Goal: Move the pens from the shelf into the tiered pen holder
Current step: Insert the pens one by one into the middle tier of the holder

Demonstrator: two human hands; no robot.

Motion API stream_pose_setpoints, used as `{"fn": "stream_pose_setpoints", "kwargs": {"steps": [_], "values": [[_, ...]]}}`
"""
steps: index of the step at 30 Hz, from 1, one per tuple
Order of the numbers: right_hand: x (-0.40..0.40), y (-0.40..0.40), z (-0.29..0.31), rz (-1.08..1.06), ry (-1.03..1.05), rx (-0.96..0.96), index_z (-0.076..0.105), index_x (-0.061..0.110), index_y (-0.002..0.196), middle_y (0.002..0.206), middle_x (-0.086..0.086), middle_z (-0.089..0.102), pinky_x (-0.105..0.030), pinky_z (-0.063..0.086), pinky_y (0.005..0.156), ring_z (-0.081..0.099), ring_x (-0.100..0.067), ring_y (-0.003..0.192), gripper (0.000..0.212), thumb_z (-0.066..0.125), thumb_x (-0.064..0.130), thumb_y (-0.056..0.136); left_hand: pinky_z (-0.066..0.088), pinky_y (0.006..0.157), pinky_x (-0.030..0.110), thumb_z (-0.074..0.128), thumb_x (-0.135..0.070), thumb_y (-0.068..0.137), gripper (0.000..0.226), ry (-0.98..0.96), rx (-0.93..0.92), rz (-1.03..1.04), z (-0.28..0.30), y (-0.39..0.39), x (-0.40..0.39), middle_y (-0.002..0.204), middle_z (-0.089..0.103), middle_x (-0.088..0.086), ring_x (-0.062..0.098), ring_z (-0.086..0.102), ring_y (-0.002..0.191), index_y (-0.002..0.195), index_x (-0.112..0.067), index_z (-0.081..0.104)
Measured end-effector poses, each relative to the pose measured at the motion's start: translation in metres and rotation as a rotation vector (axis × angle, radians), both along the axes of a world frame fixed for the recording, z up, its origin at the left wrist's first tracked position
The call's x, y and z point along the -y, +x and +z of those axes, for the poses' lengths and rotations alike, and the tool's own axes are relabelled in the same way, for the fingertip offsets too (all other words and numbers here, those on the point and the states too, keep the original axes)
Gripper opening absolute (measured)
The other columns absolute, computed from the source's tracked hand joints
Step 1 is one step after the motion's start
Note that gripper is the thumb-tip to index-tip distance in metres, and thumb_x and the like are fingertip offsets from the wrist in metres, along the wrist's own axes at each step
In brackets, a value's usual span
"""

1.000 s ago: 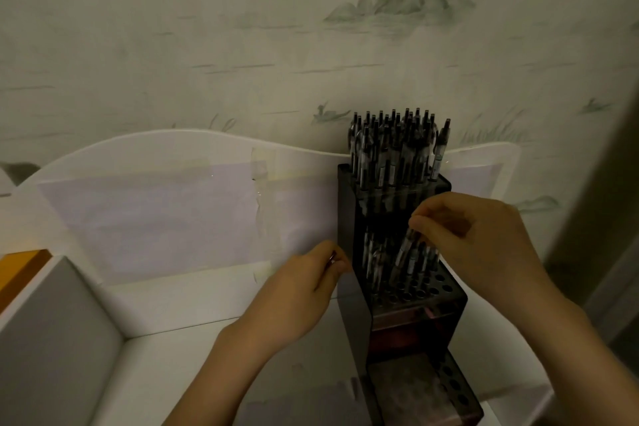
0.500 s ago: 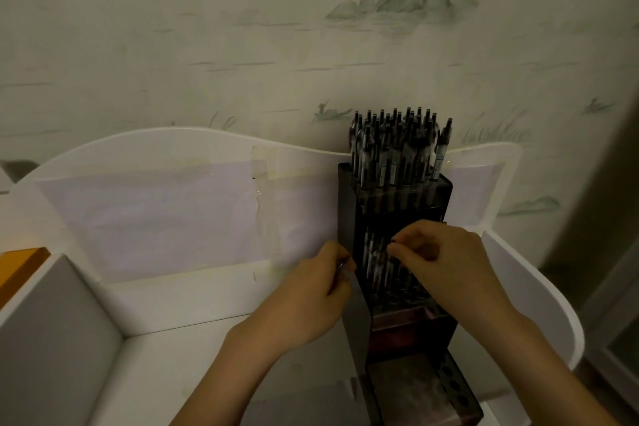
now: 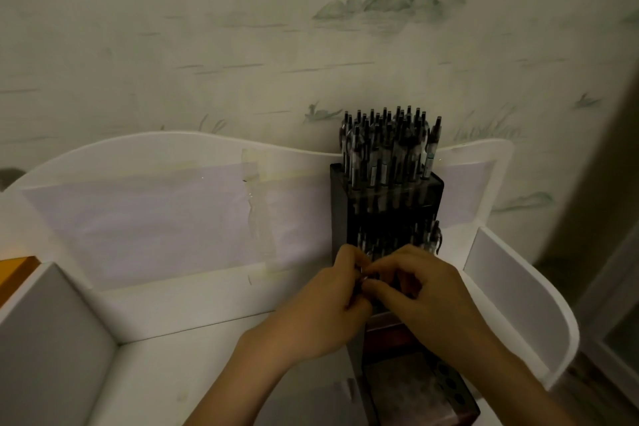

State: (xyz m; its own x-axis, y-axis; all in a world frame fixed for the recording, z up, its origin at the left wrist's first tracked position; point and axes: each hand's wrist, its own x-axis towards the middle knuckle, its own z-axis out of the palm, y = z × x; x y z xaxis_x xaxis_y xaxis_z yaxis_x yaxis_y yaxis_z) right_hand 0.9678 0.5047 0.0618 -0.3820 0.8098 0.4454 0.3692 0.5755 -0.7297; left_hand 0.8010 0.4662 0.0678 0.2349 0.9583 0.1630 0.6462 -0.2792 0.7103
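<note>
A dark tiered pen holder (image 3: 345,204) stands on the white shelf (image 3: 179,349) against the wall. Its top tier is packed with several black pens (image 3: 387,149), and more pens (image 3: 428,235) stand in the middle tier. The lowest tier (image 3: 449,387) shows open holes. My left hand (image 3: 325,318) is curled in front of the middle tier, gripping a dark pen (image 3: 363,277) of which only a small end shows. My right hand (image 3: 432,297) meets it from the right, and its fingertips pinch that same pen end. Both hands hide the front of the middle tier.
The shelf has a wavy white back panel (image 3: 155,204) with taped paper, a grey divider (image 3: 52,339) on the left and a curved white side wall (image 3: 518,304) on the right. An orange object (image 3: 14,273) shows at the far left edge.
My right hand has left the middle tier's pens and moved down and left to my left hand. My left hand shifted slightly right, so the two now touch.
</note>
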Motion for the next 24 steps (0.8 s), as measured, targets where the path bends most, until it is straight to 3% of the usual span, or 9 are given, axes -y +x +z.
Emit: {"fn": "stream_pose_setpoints", "kwargs": {"steps": [3, 6, 9, 12, 14, 17, 20, 24], "values": [[-0.002, 0.005, 0.005, -0.001, -0.037, -0.005, 0.071, 0.035, 0.085, 0.083, 0.014, 0.063, -0.018, 0.049, 0.066, 0.060, -0.007, 0.077, 0.007, 0.074, 0.030, 0.080, 0.041, 0.057, 0.028, 0.050, -0.017, 0.093, 0.020, 0.022, -0.040, 0.012, 0.000, 0.001, 0.000, 0.072, 0.054, -0.001, 0.006, 0.048, 0.058, 0.110, -0.025, 0.043], [-0.002, 0.016, 0.021, -0.002, -0.121, -0.123, 0.070, 0.029, 0.086, 0.082, 0.015, 0.069, -0.013, 0.050, 0.062, 0.065, -0.003, 0.075, 0.007, 0.073, 0.023, 0.082, 0.039, 0.056, 0.026, 0.051, -0.016, 0.092, 0.017, 0.044, -0.131, 0.048, -0.001, -0.004, 0.000, 0.073, 0.052, -0.004, 0.009, 0.048, 0.061, 0.106, -0.024, 0.048], [-0.003, 0.028, 0.040, 0.013, -0.161, -0.338, 0.070, 0.018, 0.087, 0.085, 0.007, 0.075, -0.017, 0.055, 0.070, 0.071, -0.010, 0.079, 0.009, 0.073, 0.019, 0.078, 0.041, 0.064, 0.020, 0.053, -0.018, 0.092, 0.010, 0.089, -0.221, 0.099, -0.005, -0.014, -0.001, 0.088, 0.055, -0.005, 0.009, 0.053, 0.077, 0.102, -0.020, 0.052], [-0.003, 0.036, 0.050, -0.047, -0.085, -0.501, 0.069, 0.013, 0.089, 0.084, -0.002, 0.076, -0.027, 0.058, 0.077, 0.073, -0.020, 0.079, 0.021, 0.070, 0.026, 0.073, 0.039, 0.077, 0.007, 0.054, -0.028, 0.094, 0.021, 0.123, -0.318, 0.158, -0.010, -0.024, -0.001, 0.109, 0.054, -0.011, 0.000, 0.049, 0.097, 0.114, -0.024, 0.054], [-0.005, 0.039, 0.052, -0.121, 0.012, -0.447, 0.070, 0.016, 0.093, 0.085, 0.002, 0.075, -0.026, 0.058, 0.078, 0.073, -0.016, 0.080, 0.018, 0.070, 0.026, 0.078, 0.040, 0.090, 0.016, 0.051, -0.034, 0.095, 0.029, 0.156, -0.425, 0.200, -0.011, -0.029, -0.001, 0.121, 0.050, -0.011, 0.004, 0.045, 0.110, 0.123, -0.027, 0.050], [-0.010, 0.039, 0.047, -0.178, 0.085, -0.295, 0.069, 0.023, 0.097, 0.087, 0.014, 0.072, -0.017, 0.055, 0.078, 0.070, -0.007, 0.083, 0.012, 0.069, 0.023, 0.084, 0.039, 0.097, 0.026, 0.046, -0.039, 0.095, 0.036, 0.196, -0.566, 0.261, -0.011, -0.030, -0.001, 0.130, 0.046, -0.010, 0.011, 0.041, 0.119, 0.130, -0.030, 0.044], [-0.016, 0.033, 0.038, -0.201, 0.115, -0.197, 0.068, 0.026, 0.097, 0.087, 0.018, 0.070, -0.008, 0.050, 0.076, 0.067, 0.001, 0.086, 0.011, 0.068, 0.023, 0.086, 0.038, 0.099, 0.027, 0.044, -0.043, 0.095, 0.041, 0.214, -0.609, 0.292, -0.011, -0.031, -0.002, 0.133, 0.043, -0.010, 0.011, 0.039, 0.123, 0.134, -0.031, 0.040], [-0.023, 0.027, 0.028, -0.192, 0.126, -0.153, 0.066, 0.026, 0.098, 0.088, 0.020, 0.068, -0.006, 0.048, 0.075, 0.065, 0.003, 0.086, 0.011, 0.067, 0.023, 0.088, 0.037, 0.098, 0.026, 0.044, -0.044, 0.095, 0.044, 0.225, -0.623, 0.297, -0.012, -0.031, -0.001, 0.135, 0.041, -0.011, 0.012, 0.038, 0.124, 0.136, -0.031, 0.037]]}}
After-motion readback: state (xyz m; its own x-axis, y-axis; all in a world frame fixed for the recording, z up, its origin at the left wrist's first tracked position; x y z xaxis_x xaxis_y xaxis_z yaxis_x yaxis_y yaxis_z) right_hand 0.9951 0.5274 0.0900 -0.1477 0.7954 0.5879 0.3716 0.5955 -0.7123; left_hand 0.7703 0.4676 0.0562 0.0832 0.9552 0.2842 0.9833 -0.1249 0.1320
